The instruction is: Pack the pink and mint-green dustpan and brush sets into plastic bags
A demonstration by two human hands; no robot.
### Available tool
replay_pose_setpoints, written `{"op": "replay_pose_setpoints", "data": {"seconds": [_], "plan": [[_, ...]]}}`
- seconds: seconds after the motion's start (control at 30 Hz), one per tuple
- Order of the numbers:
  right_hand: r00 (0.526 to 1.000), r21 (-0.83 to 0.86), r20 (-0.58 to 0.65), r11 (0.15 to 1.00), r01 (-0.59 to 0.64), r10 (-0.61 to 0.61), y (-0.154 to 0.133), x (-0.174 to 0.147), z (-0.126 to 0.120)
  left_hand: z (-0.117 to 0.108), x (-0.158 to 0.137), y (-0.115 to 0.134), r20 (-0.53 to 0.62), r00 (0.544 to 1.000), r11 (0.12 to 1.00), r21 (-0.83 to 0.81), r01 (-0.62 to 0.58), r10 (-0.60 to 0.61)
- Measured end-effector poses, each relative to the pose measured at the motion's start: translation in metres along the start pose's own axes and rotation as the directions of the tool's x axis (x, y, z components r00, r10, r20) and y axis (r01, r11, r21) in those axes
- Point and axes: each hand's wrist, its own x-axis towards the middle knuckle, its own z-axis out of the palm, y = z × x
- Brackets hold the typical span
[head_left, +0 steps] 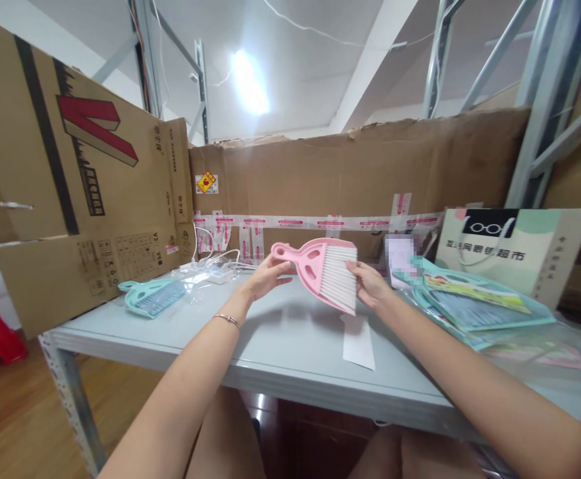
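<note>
Right hand (pixel 370 285) pinched the pink plastic brush with white bristles (pixel 315 269) at its bristle edge; left hand (pixel 266 278) was at its handle, grip not discernible. Brush was above the grey tabletop (pixel 290 336); white paper slip (pixel 359 346) lay below it, turquoise plastic brush (pixel 155 298) left of it.

Brt ceiling lt (pixel 250 83), wood flr (pixel 18 409)

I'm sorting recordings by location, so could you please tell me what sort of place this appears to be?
Probably a storeroom or small warehouse, judging by the metal shelving post at right, the large printed cardboard box at left, and the grey worktop.
</note>
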Motion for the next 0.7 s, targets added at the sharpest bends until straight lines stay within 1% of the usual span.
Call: {"op": "replay_pose_setpoints", "data": {"seconds": [0.07,0.13,0.17,0.2,0.23,0.27,0.3,0.33,0.37,0.4,0.43,0.47,0.5,0.53,0.6,0.7], "plan": [[0.997,-0.052,0.069,0.998,-0.029,0.032,0.004,-0.007,0.008,0.0,0.0,0.002,-0.016,0.997,0.997,-0.016,-0.077,0.076],[0.997,-0.113,0.079,0.994,-0.012,0.021,0.006,-0.01,0.013,0.001,0.001,0.003,-0.06,0.99,0.991,-0.031,-0.129,0.127],[0.999,-0.156,0.044,0.987,0.033,-0.026,0.005,-0.011,0.015,0.001,0.002,0.004,-0.083,0.986,0.988,-0.037,-0.149,0.145],[0.993,-0.216,-0.007,0.97,0.114,-0.118,0.004,-0.011,0.017,0.002,0.002,0.004,-0.103,0.981,0.985,-0.042,-0.169,0.164],[0.966,-0.296,-0.051,0.927,0.229,-0.255,0.003,-0.012,0.019,0.003,0.002,0.005,-0.115,0.977,0.981,-0.046,-0.187,0.181],[0.909,-0.396,-0.055,0.845,0.361,-0.414,0.001,-0.013,0.021,0.004,0.002,0.006,-0.116,0.973,0.978,-0.05,-0.205,0.198],[0.831,-0.5,0.004,0.719,0.483,-0.556,-0.002,-0.014,0.024,0.005,0.002,0.008,-0.111,0.971,0.974,-0.051,-0.22,0.213],[0.755,-0.59,0.123,0.564,0.577,-0.644,-0.005,-0.016,0.027,0.005,0.001,0.009,-0.102,0.969,0.972,-0.048,-0.229,0.223],[0.701,-0.652,0.269,0.411,0.637,-0.66,-0.008,-0.018,0.031,0.006,0.0,0.011,-0.092,0.969,0.972,-0.043,-0.233,0.229],[0.678,-0.69,0.403,0.283,0.666,-0.614,-0.01,-0.02,0.036,0.006,-0.001,0.012,-0.082,0.97,0.972,-0.031,-0.231,0.228],[0.679,-0.714,0.5,0.189,0.675,-0.537,-0.013,-0.023,0.04,0.006,-0.002,0.014,-0.076,0.972,0.974,-0.016,-0.225,0.224],[0.692,-0.729,0.555,0.131,0.672,-0.461,-0.015,-0.025,0.045,0.006,-0.002,0.015,-0.072,0.973,0.975,-0.002,-0.221,0.221],[0.707,-0.739,0.581,0.101,0.666,-0.402,-0.016,-0.026,0.05,0.006,-0.003,0.016,-0.068,0.973,0.975,0.009,-0.22,0.22],[0.72,-0.746,0.593,0.092,0.66,-0.361,-0.017,-0.026,0.054,0.007,-0.004,0.017,-0.062,0.972,0.974,0.016,-0.225,0.226],[0.736,-0.746,0.601,0.111,0.656,-0.311,-0.018,-0.023,0.06,0.007,-0.004,0.019,-0.047,0.967,0.968,0.032,-0.249,0.25],[0.75,-0.723,0.596,0.214,0.657,-0.287,-0.015,-0.017,0.064,0.008,-0.004,0.021,-0.055,0.955,0.954,0.097,-0.285,0.291]]}}
